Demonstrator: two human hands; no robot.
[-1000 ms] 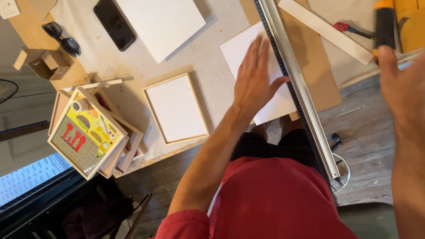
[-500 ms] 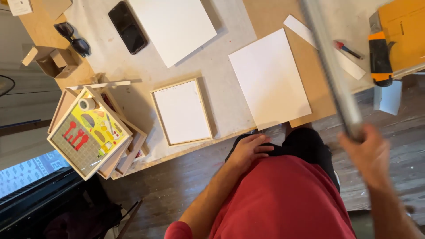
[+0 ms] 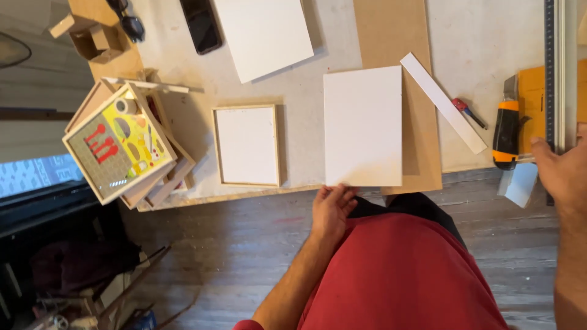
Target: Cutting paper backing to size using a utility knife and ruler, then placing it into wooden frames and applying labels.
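Dusty worktable [image 3: 483, 36], left hand [image 3: 330, 211] loosely curled at white board [image 3: 363, 125] edge, right hand [image 3: 565, 174] cropped, grip unclear beside metal ruler [image 3: 553, 73]

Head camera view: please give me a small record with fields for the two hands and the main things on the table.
left hand: at the table edge, fingertips touching the near edge of the white sheet
right hand: on the metal ruler
under sheet: brown board
beside ruler: orange utility knife
loose: white strip, red pen
left of sheet: wooden frame
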